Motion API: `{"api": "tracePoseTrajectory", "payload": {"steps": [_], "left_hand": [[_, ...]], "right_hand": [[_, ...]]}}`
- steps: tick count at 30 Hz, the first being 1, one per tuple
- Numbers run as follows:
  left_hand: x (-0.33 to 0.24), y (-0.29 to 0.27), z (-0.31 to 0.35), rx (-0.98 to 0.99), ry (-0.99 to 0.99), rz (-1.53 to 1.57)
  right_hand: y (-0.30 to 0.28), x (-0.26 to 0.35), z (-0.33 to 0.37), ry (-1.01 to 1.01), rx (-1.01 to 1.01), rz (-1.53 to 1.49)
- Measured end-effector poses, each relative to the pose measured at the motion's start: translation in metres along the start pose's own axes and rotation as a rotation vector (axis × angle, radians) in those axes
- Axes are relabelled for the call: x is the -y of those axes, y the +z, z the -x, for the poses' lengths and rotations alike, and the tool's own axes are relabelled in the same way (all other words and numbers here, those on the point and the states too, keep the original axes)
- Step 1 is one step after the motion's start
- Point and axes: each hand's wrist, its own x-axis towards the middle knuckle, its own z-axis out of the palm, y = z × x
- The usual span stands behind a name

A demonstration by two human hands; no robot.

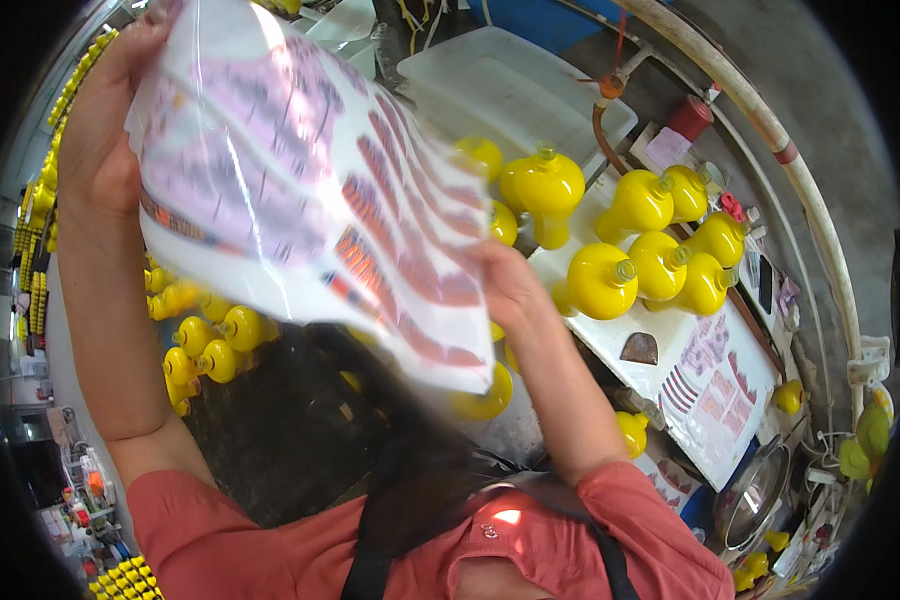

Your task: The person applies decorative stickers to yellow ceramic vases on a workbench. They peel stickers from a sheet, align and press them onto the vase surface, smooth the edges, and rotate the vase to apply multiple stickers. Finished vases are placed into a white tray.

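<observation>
A large, glossy decal sheet (260, 190) is held up in front of me, bent and partly smeared by motion. It is white with lilac patches and reddish-brown wavy bands. My left hand (115, 130) grips its upper left edge, the fingertips partly hidden. At the right edge, my right hand (510, 285) has its fingers closed on the sheet. Beyond the right hand, glossy yellow gourd-shaped bottles (602, 280) with clear necks lie on a white board. A flatter sheet with cut-out printed pieces (715, 390) rests at the board's near end, beside a dark scraper-like piece (639, 348).
A translucent plastic tub (510, 75) stands at the far side. A pale curved pipe (770, 120) arches along the right. More yellow bottles (220, 345) stand at left, by a dark surface (270, 440). A metal bowl (755, 495) sits at lower right.
</observation>
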Motion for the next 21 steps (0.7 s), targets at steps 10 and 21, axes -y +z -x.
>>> {"api": "tracePoseTrajectory", "payload": {"steps": [10,21], "left_hand": [[0.14,-0.097,0.015,-0.041,-0.165,-0.179],[0.281,-0.13,0.038,-0.444,-0.36,-0.139]], "right_hand": [[-0.044,-0.017,0.101,-0.706,-0.371,0.932],[-0.092,-0.01,0.104,-0.731,-0.517,1.131]]}}
